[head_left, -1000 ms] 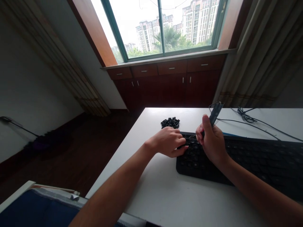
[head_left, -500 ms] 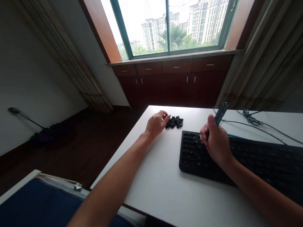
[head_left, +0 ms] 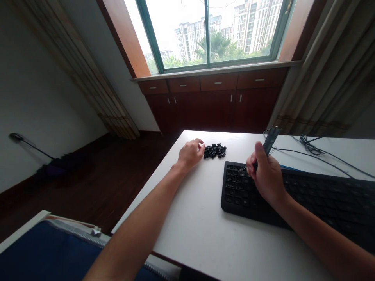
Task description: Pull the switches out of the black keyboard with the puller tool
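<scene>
My left hand (head_left: 190, 154) rests just left of a small pile of black keycaps (head_left: 215, 150) on the white table. Its thumb and fingers are apart, with nothing visible between them. My right hand (head_left: 267, 171) is closed around the dark handle of a keycap puller (head_left: 271, 139), thumb up along it. From below that fist a thin wire end reaches the top-left keys of the black keyboard (head_left: 234, 210). Part of the keyboard lies hidden under my right hand and forearm. Some key positions at its left end look bare of caps.
Black cables (head_left: 313, 145) lie loosely coiled on the white table (head_left: 193, 226) behind the keyboard. A dark blue fabric item with a zipper (head_left: 43, 249) sits beyond the table's left edge. Wooden cabinets (head_left: 216, 107) stand under the window.
My left hand has drawn slightly left from the keycap pile, and its fingers have parted from a dark keycap held at the fingertips. My right hand is nearly still.
</scene>
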The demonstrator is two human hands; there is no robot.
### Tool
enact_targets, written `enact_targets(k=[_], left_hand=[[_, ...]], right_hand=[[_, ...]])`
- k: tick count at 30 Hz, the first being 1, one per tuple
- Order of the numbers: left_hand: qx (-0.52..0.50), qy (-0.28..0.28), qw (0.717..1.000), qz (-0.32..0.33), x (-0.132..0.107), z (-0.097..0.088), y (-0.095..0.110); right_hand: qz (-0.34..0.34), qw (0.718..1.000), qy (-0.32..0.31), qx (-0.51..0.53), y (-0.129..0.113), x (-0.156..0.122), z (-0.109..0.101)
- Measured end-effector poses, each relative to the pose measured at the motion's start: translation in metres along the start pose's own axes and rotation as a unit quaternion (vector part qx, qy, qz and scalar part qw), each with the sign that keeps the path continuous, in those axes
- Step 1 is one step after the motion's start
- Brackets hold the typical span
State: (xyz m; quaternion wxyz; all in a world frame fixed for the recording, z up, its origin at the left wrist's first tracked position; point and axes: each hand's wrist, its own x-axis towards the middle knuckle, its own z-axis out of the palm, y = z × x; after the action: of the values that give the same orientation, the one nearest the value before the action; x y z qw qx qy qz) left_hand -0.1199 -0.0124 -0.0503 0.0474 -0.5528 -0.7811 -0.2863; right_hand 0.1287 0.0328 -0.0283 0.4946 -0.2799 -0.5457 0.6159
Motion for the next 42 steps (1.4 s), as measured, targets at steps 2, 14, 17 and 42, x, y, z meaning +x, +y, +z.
enact_targets(k=[2,14,17,42], left_hand=[[0.004,0.002,1.0,0.005,0.0,0.0,0.001],[-0.114,0.078,0.983,0.121,-0.014,-0.006,0.049],[-0.197,0.049,0.964,0.171,-0.027,-0.005,0.073],[-0.28,-0.117,0.941,0.147,-0.058,0.005,0.109]], right_hand=[[0.0,1.0,-0.001,-0.009,-0.001,-0.001,0.0],[0.032,0.978,-0.13,-0.16,-0.019,0.013,-0.013],[0.044,0.969,-0.168,-0.175,-0.018,0.016,-0.019],[0.005,0.944,-0.259,-0.203,-0.007,0.027,-0.028]])
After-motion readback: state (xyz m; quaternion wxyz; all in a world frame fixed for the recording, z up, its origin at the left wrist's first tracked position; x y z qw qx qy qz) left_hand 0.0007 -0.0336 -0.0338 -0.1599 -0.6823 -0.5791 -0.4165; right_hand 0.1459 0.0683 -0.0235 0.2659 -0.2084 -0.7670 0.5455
